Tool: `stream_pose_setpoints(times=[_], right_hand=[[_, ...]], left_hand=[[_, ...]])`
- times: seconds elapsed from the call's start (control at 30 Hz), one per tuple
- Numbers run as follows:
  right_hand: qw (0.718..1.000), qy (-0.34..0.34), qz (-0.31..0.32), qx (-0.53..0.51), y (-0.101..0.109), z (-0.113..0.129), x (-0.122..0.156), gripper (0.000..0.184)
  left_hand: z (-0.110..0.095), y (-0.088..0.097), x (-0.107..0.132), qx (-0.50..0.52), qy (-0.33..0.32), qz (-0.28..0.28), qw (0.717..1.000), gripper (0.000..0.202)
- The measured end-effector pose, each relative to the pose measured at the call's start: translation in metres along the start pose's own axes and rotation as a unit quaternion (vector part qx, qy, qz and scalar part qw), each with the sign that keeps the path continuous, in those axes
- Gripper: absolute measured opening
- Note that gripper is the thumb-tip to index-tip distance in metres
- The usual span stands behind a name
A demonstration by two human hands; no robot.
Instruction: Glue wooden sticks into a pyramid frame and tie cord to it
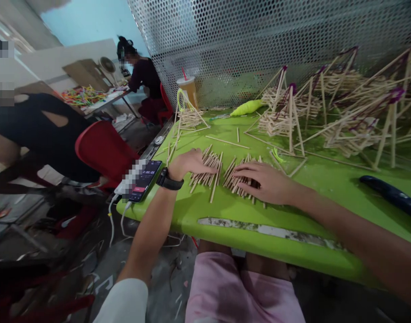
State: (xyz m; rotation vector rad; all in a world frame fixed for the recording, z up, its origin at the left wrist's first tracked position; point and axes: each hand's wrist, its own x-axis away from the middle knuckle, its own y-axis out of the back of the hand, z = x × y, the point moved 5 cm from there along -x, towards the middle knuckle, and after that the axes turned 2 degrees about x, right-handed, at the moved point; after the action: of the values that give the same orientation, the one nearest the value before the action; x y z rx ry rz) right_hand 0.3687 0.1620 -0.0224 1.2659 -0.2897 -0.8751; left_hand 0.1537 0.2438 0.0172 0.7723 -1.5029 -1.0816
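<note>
Two loose piles of short wooden sticks lie side by side on the green table [198,211]. My left hand [192,162] rests at the upper left edge of the left pile of sticks [208,172], thumb stretched out across it; its other fingers are partly hidden. A black band [172,181] circles that wrist. Over the right pile of sticks [229,179], my right hand [262,179] lies palm down with fingers apart, touching the sticks and covering part of them. Neither hand visibly grips a stick.
Stick frames [281,121] with purple ties crowd the right and back. Another stick frame [188,117], a drink cup [189,89] and a yellow-green bundle [247,107] stand farther back. A phone [146,177] lies left; a dark blue handle [389,190] right. Two people sit nearby.
</note>
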Motion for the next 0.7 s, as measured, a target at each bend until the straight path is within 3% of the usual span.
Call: stream_pose_setpoints(times=[0.3, 0.53, 0.7], right_hand=[[0.999, -0.031, -0.001, 0.011, 0.022, -0.005, 0.007, 0.041], [0.995, -0.096, -0.004, 0.007, 0.031, -0.031, 0.010, 0.044], [0.993, -0.114, 0.023, 0.002, 0.026, -0.038, 0.010, 0.045]], left_hand=[[-0.006, -0.007, 0.000, 0.017, 0.007, -0.009, 1.000, 0.107], [-0.003, -0.007, -0.003, 0.037, 0.002, -0.018, 0.999, 0.083], [-0.006, -0.020, -0.002, 0.014, -0.002, -0.071, 0.997, 0.058]])
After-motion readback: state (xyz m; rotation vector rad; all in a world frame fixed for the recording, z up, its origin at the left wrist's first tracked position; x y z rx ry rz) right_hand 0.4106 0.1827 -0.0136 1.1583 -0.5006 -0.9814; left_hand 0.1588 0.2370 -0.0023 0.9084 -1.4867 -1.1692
